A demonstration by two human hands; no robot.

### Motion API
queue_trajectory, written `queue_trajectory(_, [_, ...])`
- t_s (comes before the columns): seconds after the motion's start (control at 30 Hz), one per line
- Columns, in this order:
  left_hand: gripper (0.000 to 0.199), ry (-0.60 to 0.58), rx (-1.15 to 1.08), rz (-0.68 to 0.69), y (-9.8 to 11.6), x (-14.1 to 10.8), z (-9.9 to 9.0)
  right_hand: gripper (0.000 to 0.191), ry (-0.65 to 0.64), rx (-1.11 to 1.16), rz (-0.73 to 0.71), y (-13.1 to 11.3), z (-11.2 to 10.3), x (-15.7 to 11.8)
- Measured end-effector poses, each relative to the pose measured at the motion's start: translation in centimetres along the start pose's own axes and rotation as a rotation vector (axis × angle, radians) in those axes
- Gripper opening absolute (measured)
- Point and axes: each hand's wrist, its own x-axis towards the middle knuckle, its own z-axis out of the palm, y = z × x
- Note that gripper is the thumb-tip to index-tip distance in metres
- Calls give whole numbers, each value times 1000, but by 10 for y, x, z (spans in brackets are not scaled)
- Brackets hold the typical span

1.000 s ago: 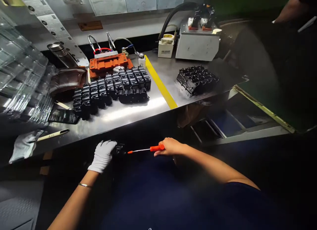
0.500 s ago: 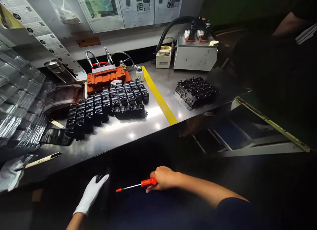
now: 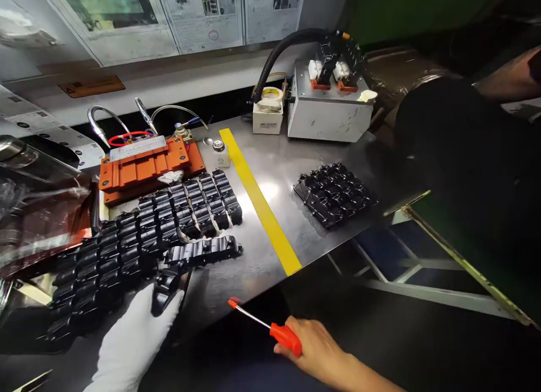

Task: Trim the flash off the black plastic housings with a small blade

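My left hand (image 3: pixel 131 330), in a white glove, is closed around the end of a black moulded plastic part (image 3: pixel 165 290). It is at the table's front edge, close to rows of similar black parts (image 3: pixel 122 240). A single black part (image 3: pixel 205 251) lies in front of those rows, just beyond the held one. My bare right hand (image 3: pixel 315 344) is wrapped round the handle of a red-handled tool with a thin metal shaft and red tip (image 3: pixel 285 337). The tip points up and left, toward the table edge.
Yellow tape (image 3: pixel 264 203) crosses the metal table. To its right are a block of black parts (image 3: pixel 336 195) and a grey machine (image 3: pixel 329 107). An orange fixture (image 3: pixel 146 166) with hoses stands at the back left. Another person (image 3: pixel 456 150) is at the right.
My left hand has moved up to the table edge beside the rows of black parts. My right hand and its tool have shifted right and slightly down. The camera view has turned and come closer.
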Motion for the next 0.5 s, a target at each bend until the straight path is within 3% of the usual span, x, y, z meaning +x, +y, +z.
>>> queue_trajectory(0.13, [49, -132, 27, -34, 28, -17, 15, 35, 105, -12, 150, 37, -25, -40])
queue_trajectory(0.23, [48, -147, 32, -7, 39, -28, 26, 35, 185, -55, 210, 56, -51, -60])
queue_trajectory(0.37, [42, -120, -46, 42, 62, -34, 29, 29, 231, -56, 231, 59, -94, -59])
queue_trajectory(0.5, [37, -119, -93, 18, 78, -40, 20, 29, 256, -52, 129, 54, -153, -46])
